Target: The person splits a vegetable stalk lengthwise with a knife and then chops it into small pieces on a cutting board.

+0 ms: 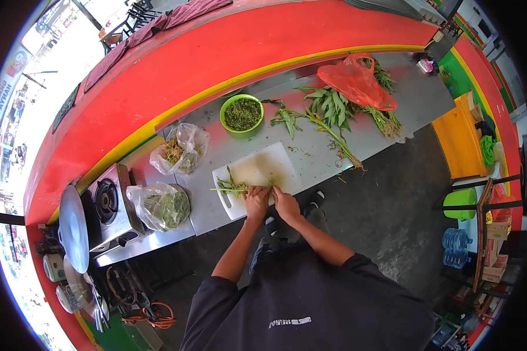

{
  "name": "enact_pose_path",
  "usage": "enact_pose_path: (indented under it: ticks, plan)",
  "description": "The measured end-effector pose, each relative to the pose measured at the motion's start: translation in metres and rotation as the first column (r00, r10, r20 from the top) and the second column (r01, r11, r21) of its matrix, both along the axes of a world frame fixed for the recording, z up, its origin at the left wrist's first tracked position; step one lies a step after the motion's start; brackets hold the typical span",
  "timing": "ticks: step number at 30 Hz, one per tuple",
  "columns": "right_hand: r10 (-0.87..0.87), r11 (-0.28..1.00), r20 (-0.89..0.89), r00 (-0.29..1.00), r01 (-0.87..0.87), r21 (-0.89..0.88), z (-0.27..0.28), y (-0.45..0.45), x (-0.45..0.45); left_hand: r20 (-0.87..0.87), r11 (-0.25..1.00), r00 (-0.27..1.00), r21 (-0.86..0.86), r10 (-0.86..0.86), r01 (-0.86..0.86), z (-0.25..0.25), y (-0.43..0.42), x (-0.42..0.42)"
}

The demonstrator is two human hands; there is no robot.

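Green stems (234,187) lie on the left part of the white cutting board (282,165), poking past its left edge. The left hand (256,202) grasps them; the right hand (286,205) is just beside it, its grip unclear. The board sits at the near edge of the steel counter (211,213). Toward the far edge stands a green bowl (242,116) of chopped greens; a red bag (357,82) covers leafy bunches (332,105) near the far right corner.

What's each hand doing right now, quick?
Left hand: closed on the green stems, over the white cutting board.
Right hand: fingers curled, close beside the left; whether it grips anything cannot be told.
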State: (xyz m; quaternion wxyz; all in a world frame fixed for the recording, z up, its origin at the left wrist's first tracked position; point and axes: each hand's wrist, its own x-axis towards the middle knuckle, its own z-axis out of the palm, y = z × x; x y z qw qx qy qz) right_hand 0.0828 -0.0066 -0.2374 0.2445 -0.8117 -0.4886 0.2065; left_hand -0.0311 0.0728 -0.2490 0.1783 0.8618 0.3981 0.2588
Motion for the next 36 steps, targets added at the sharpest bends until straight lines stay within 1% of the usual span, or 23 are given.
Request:
enact_pose_path:
  ticks: [2,6,8,9,11,12,14,15,17,18,20,21,23,27,29,33,35,36]
  plan:
    - [-0.018,0.998,-0.05,0.999,0.015,-0.061,0.009,-0.008,0.0,0.026,1.0,0.999,-0.015,0.02,-0.02,-0.009,0.002,0.0]
    - [-0.001,0.995,-0.03,1.0,-0.002,-0.101,0.005,-0.022,-0.001,0.034,1.0,0.999,-0.021,0.009,-0.008,-0.004,-0.003,0.0]
    - [-0.014,0.998,-0.027,1.0,0.012,-0.067,0.001,-0.014,-0.004,0.026,0.999,1.0,0.036,-0.008,0.007,-0.003,-0.004,-0.003]
    - [-0.017,0.997,-0.027,0.999,0.016,-0.069,-0.003,-0.009,-0.004,0.027,0.999,1.0,0.034,-0.011,0.011,-0.001,-0.004,-0.003]
    - [0.0,0.999,0.007,1.0,0.0,0.04,-0.01,0.001,-0.001,0.048,1.0,0.999,0.022,0.003,-0.004,0.001,-0.003,0.0]
    - [-0.002,0.999,0.006,1.0,0.002,0.042,-0.008,0.0,-0.001,0.047,1.0,0.999,0.024,0.001,-0.003,-0.001,-0.002,-0.001]
    - [-0.024,0.999,-0.005,1.0,0.024,-0.023,-0.003,-0.005,-0.002,0.039,1.0,0.999,0.005,0.012,-0.012,-0.006,0.0,-0.001]
    - [-0.02,1.0,-0.005,1.0,0.02,-0.02,0.0,-0.01,-0.002,0.04,1.0,0.999,0.008,0.016,-0.016,-0.007,-0.001,-0.001]
    - [-0.009,0.994,-0.044,0.999,0.004,-0.113,0.005,-0.019,-0.001,0.066,1.0,0.998,0.009,0.015,-0.016,-0.008,-0.003,-0.001]
    - [-0.007,0.993,-0.043,0.999,0.002,-0.115,0.006,-0.019,-0.001,0.066,1.0,0.998,0.007,0.017,-0.017,-0.006,-0.003,-0.001]
    - [-0.014,0.995,-0.059,0.998,0.008,-0.097,0.006,-0.015,-0.004,0.009,0.995,1.0,0.1,-0.01,0.009,-0.001,-0.005,-0.005]
    - [-0.015,0.995,-0.06,0.998,0.009,-0.101,0.002,-0.009,-0.005,0.008,0.995,1.0,0.097,-0.01,0.009,0.001,-0.006,-0.006]
    - [-0.011,0.999,-0.019,1.0,0.011,-0.035,-0.008,0.004,-0.002,0.012,0.999,1.0,0.052,-0.011,0.011,0.003,-0.006,-0.005]
    - [-0.006,1.0,-0.035,0.999,0.005,-0.03,0.004,0.002,-0.001,0.027,1.0,1.0,0.013,-0.003,0.003,0.001,-0.001,-0.004]
    - [-0.017,0.995,-0.067,0.998,0.01,-0.099,0.014,-0.009,-0.003,0.038,0.999,0.999,0.039,0.002,-0.003,-0.007,-0.001,-0.004]
    - [-0.02,0.994,-0.063,0.998,0.013,-0.104,0.004,-0.007,-0.006,0.01,1.0,1.0,0.0,-0.011,0.011,-0.006,-0.002,-0.008]
    - [-0.019,1.0,-0.037,0.999,0.019,-0.004,-0.005,0.003,-0.003,-0.015,1.0,1.0,0.019,-0.012,0.012,0.001,-0.003,-0.007]
    - [-0.014,1.0,-0.034,0.999,0.014,-0.007,-0.004,0.002,-0.002,-0.012,1.0,1.0,0.016,-0.006,0.007,0.0,-0.003,-0.005]
